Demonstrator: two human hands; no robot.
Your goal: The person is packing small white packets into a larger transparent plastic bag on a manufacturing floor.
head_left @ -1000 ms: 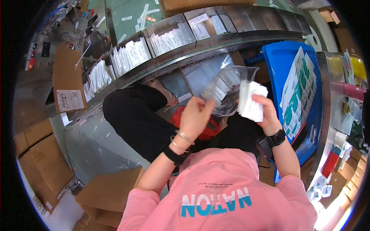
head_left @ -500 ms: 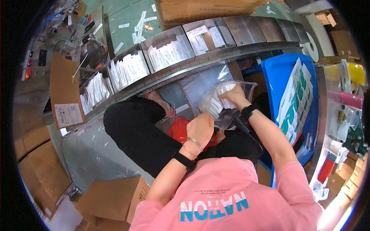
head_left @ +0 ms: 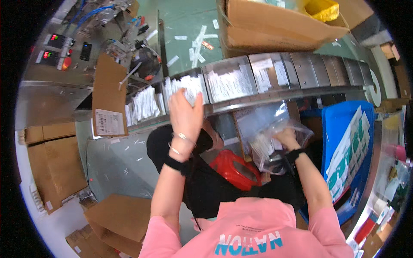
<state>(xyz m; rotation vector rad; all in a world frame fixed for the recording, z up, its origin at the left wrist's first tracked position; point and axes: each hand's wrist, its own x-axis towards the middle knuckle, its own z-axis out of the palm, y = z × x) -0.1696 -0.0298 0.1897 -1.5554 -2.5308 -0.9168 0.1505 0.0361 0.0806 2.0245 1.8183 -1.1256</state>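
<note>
My left hand (head_left: 185, 114) reaches over a metal bin (head_left: 206, 98) of upright thin white packets (head_left: 189, 86). Its thumb stands apart from the fingers, and nothing shows in its grasp. Whether the fingertips touch the packets is hard to tell. Inside a clear plastic bag (head_left: 301, 132) above my lap, my right hand (head_left: 285, 136) is closed on a bunch of white packets (head_left: 266, 144); the plastic and some blur partly cover its fingers. A flat clear plastic sheet or bag (head_left: 260, 118) lies just beyond the filled bag.
Metal bins run in a curved row, with more packets in the bin (head_left: 230, 86) to the right. A blue crate (head_left: 344, 116) stands at my right, a red plastic object (head_left: 234, 170) between my legs. Cardboard boxes (head_left: 279, 32) stand beyond the row and at lower left (head_left: 116, 215).
My left hand has left the edge of the clear bag and moved up and left to the bin of packets. My right hand stays in the bag. The whole view has shifted.
</note>
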